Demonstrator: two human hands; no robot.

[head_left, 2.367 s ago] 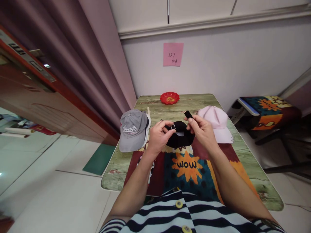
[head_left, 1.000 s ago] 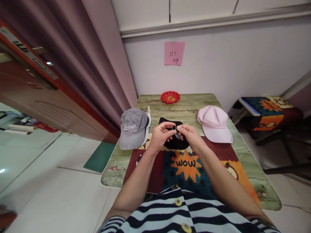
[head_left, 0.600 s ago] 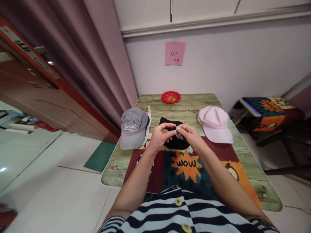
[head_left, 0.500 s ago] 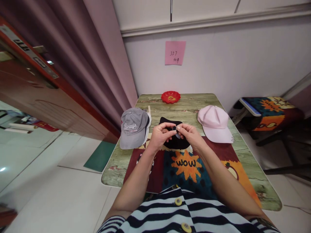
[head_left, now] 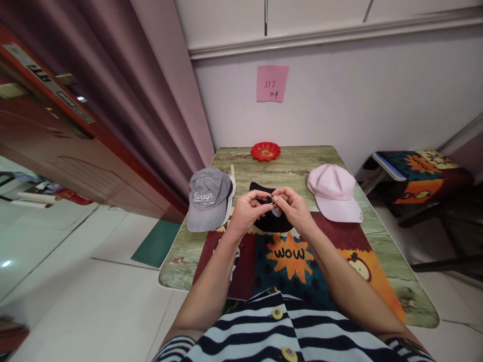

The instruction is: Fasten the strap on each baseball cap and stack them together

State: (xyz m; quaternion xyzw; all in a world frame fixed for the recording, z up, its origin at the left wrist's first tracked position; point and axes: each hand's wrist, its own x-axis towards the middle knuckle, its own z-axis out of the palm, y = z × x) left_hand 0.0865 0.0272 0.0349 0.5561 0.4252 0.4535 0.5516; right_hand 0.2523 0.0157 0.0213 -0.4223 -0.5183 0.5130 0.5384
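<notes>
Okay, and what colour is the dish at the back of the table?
The dish is red, shown best in the head view.

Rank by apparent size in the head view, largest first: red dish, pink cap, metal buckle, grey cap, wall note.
1. Pink cap and grey cap: too alike to rank
2. Wall note
3. Red dish
4. Metal buckle

The bowl (head_left: 265,152) looks like glossy plastic. The caps (head_left: 208,196) (head_left: 335,188) are matt cloth, and the buckle (head_left: 270,200) shines like smooth metal. The table (head_left: 241,173) has a wood-look top.
</notes>
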